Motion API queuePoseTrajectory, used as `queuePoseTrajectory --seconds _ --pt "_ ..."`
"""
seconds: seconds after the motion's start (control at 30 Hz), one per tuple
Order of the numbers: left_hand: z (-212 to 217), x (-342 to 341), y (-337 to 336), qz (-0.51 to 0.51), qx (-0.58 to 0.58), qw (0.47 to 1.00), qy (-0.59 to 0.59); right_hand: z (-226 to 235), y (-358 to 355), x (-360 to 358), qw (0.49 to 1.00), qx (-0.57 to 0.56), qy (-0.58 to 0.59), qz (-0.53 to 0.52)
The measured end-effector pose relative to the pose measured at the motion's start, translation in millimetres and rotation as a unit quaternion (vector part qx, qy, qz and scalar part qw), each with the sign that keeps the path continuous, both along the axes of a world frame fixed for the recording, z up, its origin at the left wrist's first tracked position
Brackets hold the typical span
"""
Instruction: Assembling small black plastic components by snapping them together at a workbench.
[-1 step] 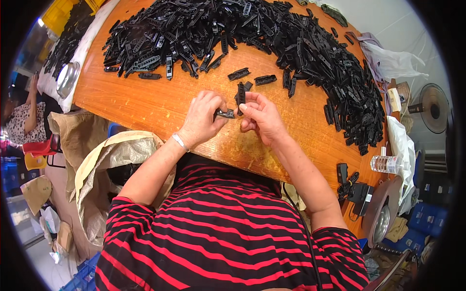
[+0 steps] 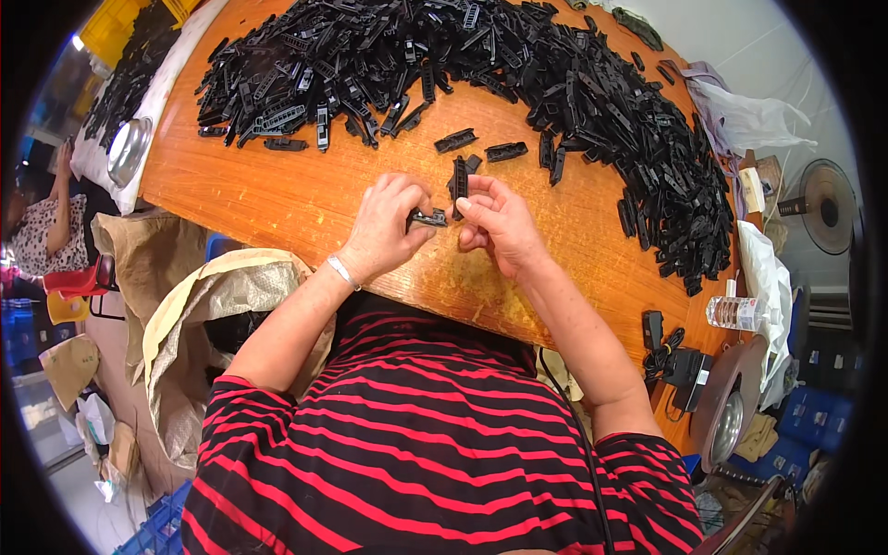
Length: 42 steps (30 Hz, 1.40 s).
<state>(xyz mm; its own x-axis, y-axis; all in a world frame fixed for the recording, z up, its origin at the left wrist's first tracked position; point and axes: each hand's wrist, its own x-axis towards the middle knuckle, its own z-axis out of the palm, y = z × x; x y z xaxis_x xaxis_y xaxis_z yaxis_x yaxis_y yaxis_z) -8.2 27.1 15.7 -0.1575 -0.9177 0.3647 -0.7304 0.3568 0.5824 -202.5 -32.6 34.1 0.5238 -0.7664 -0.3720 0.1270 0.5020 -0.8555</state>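
My left hand (image 2: 387, 229) pinches a small black part with a shiny metal bit (image 2: 428, 219) over the near edge of the orange wooden table (image 2: 277, 199). My right hand (image 2: 498, 225) holds a narrow black plastic strip (image 2: 460, 176) upright, its lower end close to the small part. Both hands meet at the table's middle front. A big heap of black plastic parts (image 2: 388, 55) covers the far side and curves down the right side. Two loose black pieces (image 2: 455, 141) lie just beyond my hands.
A tan woven sack (image 2: 213, 305) stands open at my left, below the table edge. A metal bowl (image 2: 127, 151) sits far left, a water bottle (image 2: 737, 313) and a black power adapter (image 2: 683, 367) at the right. A fan (image 2: 826, 205) stands right. Another person (image 2: 42, 231) sits at left.
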Motion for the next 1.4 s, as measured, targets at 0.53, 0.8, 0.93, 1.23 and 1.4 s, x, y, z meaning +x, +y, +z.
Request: queuePoseTrajectory --seconds 0.53,0.8,0.93,1.23,1.4 --pt "5.2 -23.0 23.8 0.077 0.175 0.894 0.406 0.2 27.0 22.7 0.999 -0.006 -0.034 -0.041" --pt "24.0 12.7 3.5 0.007 0.254 0.872 0.419 25.9 6.0 17.2 0.979 -0.173 0.1 -0.023" --pt "38.4 20.6 -5.2 0.014 0.288 0.874 0.39 19.2 -0.4 13.1 0.968 -0.215 0.12 0.043" --pt "6.7 18.6 -10.2 0.094 0.29 0.888 0.344 0.4 2.5 20.3 0.922 -0.256 0.274 0.095" --pt "6.0 19.6 -11.1 0.112 0.263 0.91 0.299 -5.9 -0.8 23.2 0.942 -0.2 0.251 0.1"
